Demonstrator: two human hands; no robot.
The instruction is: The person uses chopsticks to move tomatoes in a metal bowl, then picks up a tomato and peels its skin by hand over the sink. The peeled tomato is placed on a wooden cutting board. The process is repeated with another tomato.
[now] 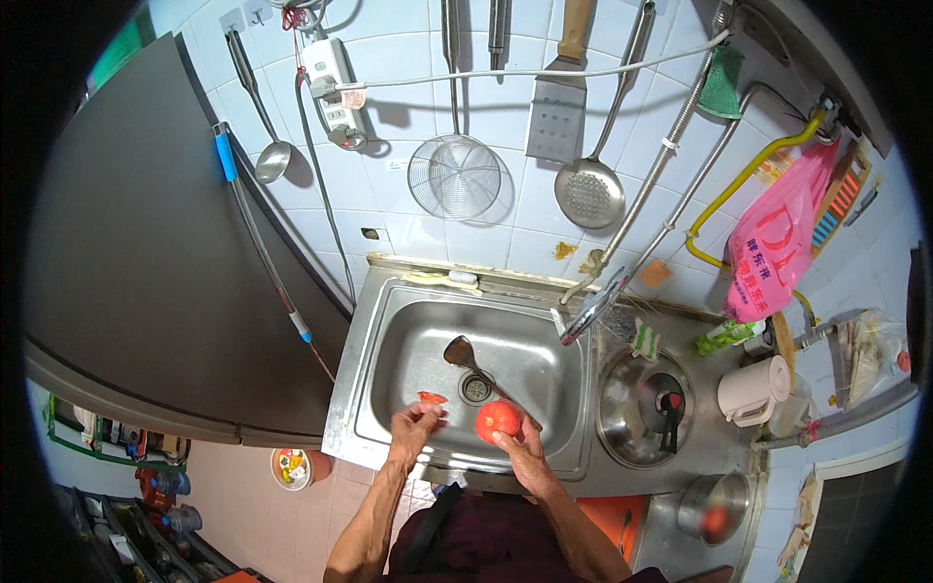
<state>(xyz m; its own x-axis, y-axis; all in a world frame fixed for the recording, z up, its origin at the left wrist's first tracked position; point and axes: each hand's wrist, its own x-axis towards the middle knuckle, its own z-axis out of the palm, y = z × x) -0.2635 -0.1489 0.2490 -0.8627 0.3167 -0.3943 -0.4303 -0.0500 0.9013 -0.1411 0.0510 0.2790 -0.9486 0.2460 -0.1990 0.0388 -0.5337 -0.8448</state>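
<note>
A peeled-looking red tomato (498,421) rests in my right hand (526,453), with the thumb and fingers around it, over the front of the stainless steel sink (430,328). My left hand (414,434) is to its left, its fingers bent together and slightly blurred. Just beyond those fingertips is a thin red piece of tomato (432,398); whether they touch it is unclear. A dark spatula (461,353) lies in the basin across the drain (475,388), its handle running partly behind the tomato.
On the right stand a metal wok (609,430), a pink kettle (751,390) and a pot (700,503) with something red inside. A faucet (594,306) reaches over the basin's right rim. Left is a large dark grey panel (160,255). Utensils, including a wire skimmer (453,177), hang behind.
</note>
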